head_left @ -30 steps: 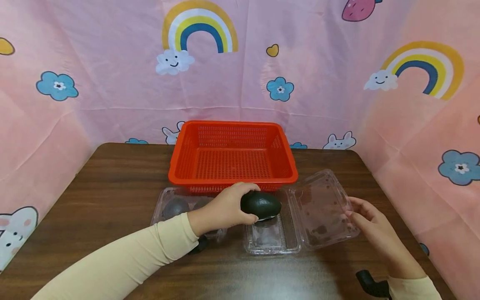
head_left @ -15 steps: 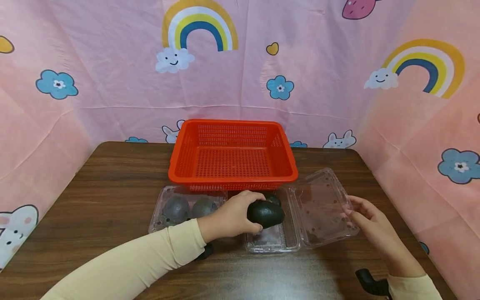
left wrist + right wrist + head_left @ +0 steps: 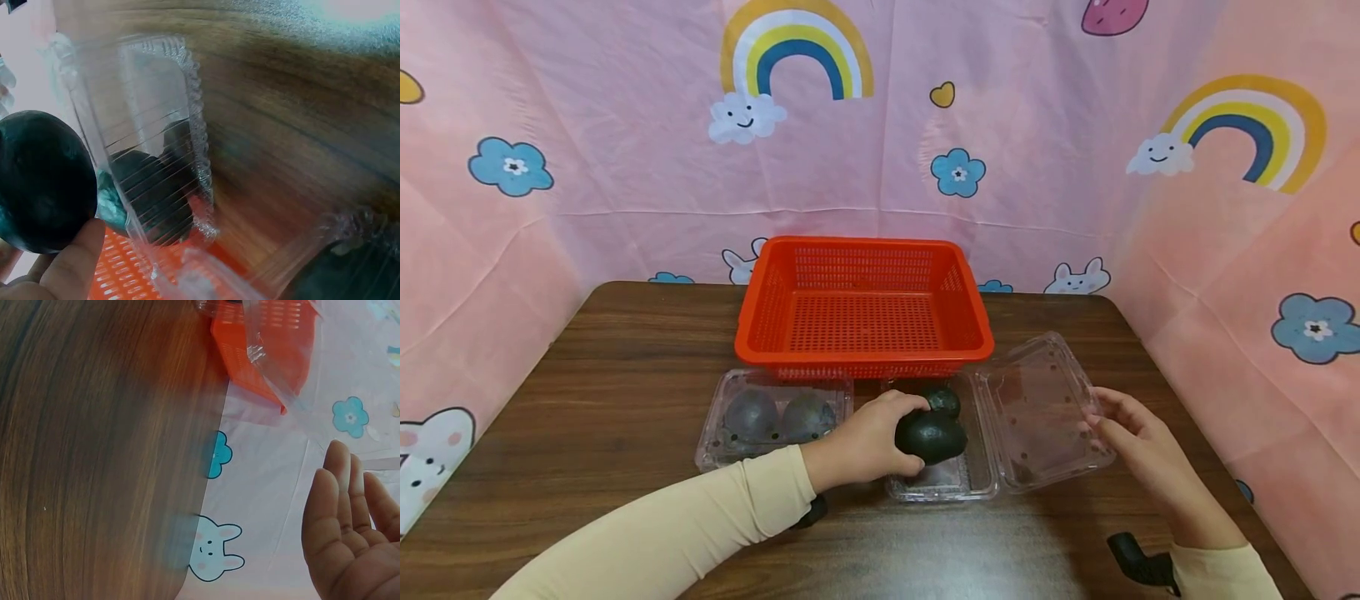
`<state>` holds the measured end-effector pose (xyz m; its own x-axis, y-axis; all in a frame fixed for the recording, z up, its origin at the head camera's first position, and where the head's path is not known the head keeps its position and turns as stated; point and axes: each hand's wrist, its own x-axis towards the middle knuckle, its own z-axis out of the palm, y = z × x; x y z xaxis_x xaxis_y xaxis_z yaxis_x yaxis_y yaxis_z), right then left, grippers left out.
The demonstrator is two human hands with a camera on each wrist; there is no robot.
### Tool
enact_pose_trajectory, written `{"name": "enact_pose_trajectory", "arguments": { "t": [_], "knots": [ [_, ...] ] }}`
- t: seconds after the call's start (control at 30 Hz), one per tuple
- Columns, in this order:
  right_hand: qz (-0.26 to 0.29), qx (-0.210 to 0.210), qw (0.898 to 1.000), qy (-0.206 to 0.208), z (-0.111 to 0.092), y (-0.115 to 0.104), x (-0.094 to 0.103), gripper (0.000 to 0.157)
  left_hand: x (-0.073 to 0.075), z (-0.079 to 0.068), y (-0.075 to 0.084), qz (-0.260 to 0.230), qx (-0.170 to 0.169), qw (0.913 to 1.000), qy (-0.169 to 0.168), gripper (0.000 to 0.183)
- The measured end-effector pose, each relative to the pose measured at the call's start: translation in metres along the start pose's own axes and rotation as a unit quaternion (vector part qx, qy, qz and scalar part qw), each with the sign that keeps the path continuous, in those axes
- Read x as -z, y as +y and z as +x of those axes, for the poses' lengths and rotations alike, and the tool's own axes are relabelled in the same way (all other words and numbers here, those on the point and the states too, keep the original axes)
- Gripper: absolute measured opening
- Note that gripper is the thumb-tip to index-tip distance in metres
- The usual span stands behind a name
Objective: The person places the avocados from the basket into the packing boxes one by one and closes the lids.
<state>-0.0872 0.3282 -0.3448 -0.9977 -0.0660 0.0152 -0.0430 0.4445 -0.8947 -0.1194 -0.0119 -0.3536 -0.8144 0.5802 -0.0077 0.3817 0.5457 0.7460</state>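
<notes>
In the head view my left hand grips a dark green avocado, fingers and thumb round its side. It is held over a clear plastic clamshell container, in whose far part another avocado lies. The left wrist view shows the held avocado large at the left, beside the container's clear wall. My right hand pinches the outer edge of the container's raised lid, thumb in front and fingers behind. In the right wrist view those fingers are fairly straight at the lid's edge.
A red plastic basket with nothing in it stands behind the containers. To the left is a second clear clamshell with avocados inside. The wooden table meets a pink patterned cloth at its back and sides.
My left hand has moved the avocado slightly toward me and lower, uncovering the other avocado behind it. The right hand and the lid stay nearly where they were.
</notes>
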Motion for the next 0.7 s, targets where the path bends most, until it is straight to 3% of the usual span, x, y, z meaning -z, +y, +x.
{"name": "enact_pose_trajectory", "arguments": {
  "t": [0.7],
  "knots": [
    [-0.02, -0.005, 1.0, -0.001, -0.001, -0.002, 0.0, 0.047, -0.017, 0.006, 0.0, 0.05, -0.005, 0.9987, -0.008, 0.06]
  ]
}}
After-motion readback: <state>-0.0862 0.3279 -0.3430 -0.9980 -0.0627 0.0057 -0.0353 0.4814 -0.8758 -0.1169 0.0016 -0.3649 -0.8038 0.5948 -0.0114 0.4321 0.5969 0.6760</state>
